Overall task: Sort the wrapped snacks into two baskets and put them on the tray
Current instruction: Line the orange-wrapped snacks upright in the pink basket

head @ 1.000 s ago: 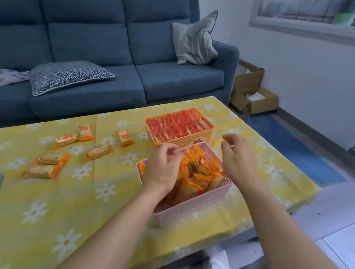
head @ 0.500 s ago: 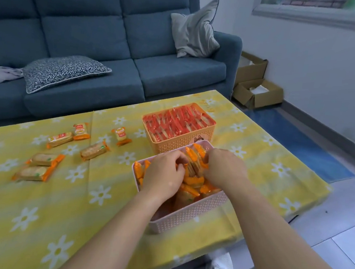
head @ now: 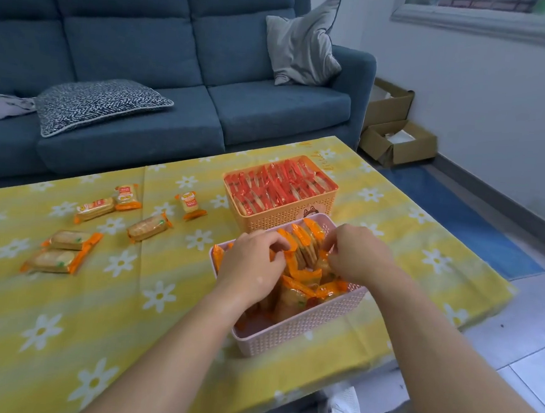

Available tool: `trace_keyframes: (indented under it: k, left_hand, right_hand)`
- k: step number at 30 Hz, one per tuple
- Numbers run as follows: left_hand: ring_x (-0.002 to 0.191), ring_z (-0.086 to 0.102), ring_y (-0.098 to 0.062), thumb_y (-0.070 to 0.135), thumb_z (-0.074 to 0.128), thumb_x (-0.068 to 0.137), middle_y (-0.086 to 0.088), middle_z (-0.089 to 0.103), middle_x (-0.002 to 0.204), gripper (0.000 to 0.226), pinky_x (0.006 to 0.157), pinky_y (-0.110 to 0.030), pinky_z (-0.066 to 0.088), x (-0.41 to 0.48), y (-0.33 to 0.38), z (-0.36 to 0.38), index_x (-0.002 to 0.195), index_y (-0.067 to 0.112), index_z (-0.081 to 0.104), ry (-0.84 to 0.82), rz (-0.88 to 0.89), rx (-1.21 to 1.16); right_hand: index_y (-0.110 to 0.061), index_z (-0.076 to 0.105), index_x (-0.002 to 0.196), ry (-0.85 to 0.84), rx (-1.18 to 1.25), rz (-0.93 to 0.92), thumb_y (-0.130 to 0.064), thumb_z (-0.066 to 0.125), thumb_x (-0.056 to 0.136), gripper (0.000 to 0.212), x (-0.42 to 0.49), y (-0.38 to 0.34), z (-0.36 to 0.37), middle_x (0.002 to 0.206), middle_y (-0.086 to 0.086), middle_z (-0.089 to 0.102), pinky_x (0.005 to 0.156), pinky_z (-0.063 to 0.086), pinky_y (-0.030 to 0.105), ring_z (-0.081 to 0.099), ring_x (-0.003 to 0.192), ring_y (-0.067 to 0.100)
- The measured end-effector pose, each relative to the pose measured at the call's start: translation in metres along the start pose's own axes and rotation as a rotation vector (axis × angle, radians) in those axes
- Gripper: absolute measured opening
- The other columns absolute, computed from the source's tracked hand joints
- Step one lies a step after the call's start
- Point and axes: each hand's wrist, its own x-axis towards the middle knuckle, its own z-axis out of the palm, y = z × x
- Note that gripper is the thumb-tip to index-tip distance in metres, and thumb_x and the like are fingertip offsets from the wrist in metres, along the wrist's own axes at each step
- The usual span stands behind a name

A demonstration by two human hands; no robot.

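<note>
Yellow daisy-print cloth covers the surface (head: 126,309) before a blue sofa (head: 146,49). Both my hands are down in the pink basket (head: 304,326): my left hand (head: 253,270) and my right hand (head: 355,258) each have fingers curled onto the upright orange-wrapped snacks (head: 304,241). Just behind stands the orange basket (head: 283,217), packed with red-wrapped snacks (head: 276,187). Six loose snacks (head: 149,227) lie farther left.

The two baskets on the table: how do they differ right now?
The orange plastic lattice basket holds red-wrapped snacks in tidy upright rows; the pink plastic lattice basket holds orange-wrapped snacks, loosely jumbled. The orange one stands farther away, untouched; both hands, left and right, work inside the pink one. Both are rectangular.
</note>
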Motion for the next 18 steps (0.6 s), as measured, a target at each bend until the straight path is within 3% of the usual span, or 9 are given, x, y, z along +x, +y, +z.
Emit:
trace_keyframes:
  k: [2,5,7,10,13,15,18]
  left_hand:
    - [0.097,0.055,-0.012,0.023,0.059,0.090,0.014,0.065,0.103,0.018,0.085,-0.033,0.045,0.000,-0.003,-0.001,0.092,0.039,0.068,0.020,-0.028,-0.071]
    - [0.068,0.052,-0.001,0.022,0.060,0.088,0.019,0.060,0.078,0.021,0.061,-0.023,0.037,0.003,-0.005,-0.004,0.080,0.040,0.065,0.073,-0.098,-0.176]
    - [0.064,0.051,0.001,0.020,0.060,0.088,0.019,0.059,0.076,0.023,0.057,-0.021,0.033,0.004,-0.004,-0.004,0.080,0.041,0.065,0.079,-0.099,-0.173]
    - [0.081,0.058,-0.005,0.016,0.057,0.088,0.018,0.065,0.096,0.030,0.071,-0.029,0.047,0.004,-0.003,0.000,0.080,0.045,0.063,0.033,-0.035,-0.145]
    - [0.087,0.058,-0.011,0.016,0.057,0.086,0.021,0.062,0.093,0.033,0.078,-0.034,0.049,0.002,-0.003,0.004,0.078,0.048,0.062,0.017,-0.012,-0.095]
    - [0.087,0.057,-0.010,0.015,0.058,0.085,0.021,0.062,0.093,0.033,0.079,-0.035,0.050,0.003,-0.004,0.006,0.077,0.047,0.063,0.027,-0.015,-0.110]
    - [0.087,0.058,-0.007,0.016,0.058,0.084,0.019,0.063,0.094,0.029,0.080,-0.035,0.050,0.004,-0.007,0.008,0.077,0.043,0.066,0.033,-0.037,-0.162]
  right_hand:
    - [-0.029,0.074,0.089,0.087,0.171,0.021,-0.007,0.052,0.085,0.031,0.002,0.005,-0.008,0.099,0.001,0.071,0.077,0.060,0.041,0.067,0.087,0.023]
    - [-0.023,0.074,0.088,0.236,0.327,0.008,-0.010,0.053,0.089,0.025,0.003,0.010,-0.019,0.099,-0.001,0.071,0.076,0.058,0.040,0.064,0.087,0.019]
    - [-0.020,0.075,0.089,0.189,0.320,-0.009,-0.010,0.054,0.088,0.024,0.002,0.010,-0.019,0.098,0.000,0.072,0.077,0.058,0.041,0.065,0.087,0.020]
    - [-0.020,0.077,0.091,-0.046,0.260,-0.068,-0.012,0.059,0.082,0.021,-0.001,0.010,-0.014,0.093,-0.002,0.074,0.081,0.059,0.040,0.068,0.087,0.018]
    - [-0.029,0.076,0.103,-0.225,0.060,-0.128,-0.012,0.064,0.075,0.035,-0.004,0.010,-0.012,0.097,-0.009,0.072,0.076,0.056,0.031,0.065,0.088,0.013]
    - [-0.035,0.072,0.115,-0.224,-0.117,-0.166,-0.008,0.062,0.073,0.051,-0.005,0.008,-0.010,0.105,-0.010,0.071,0.076,0.053,0.031,0.062,0.100,0.016]
    - [-0.037,0.071,0.117,-0.224,-0.214,-0.180,-0.017,0.068,0.070,0.051,-0.005,0.006,-0.008,0.105,-0.010,0.067,0.079,0.051,0.033,0.052,0.109,0.020]
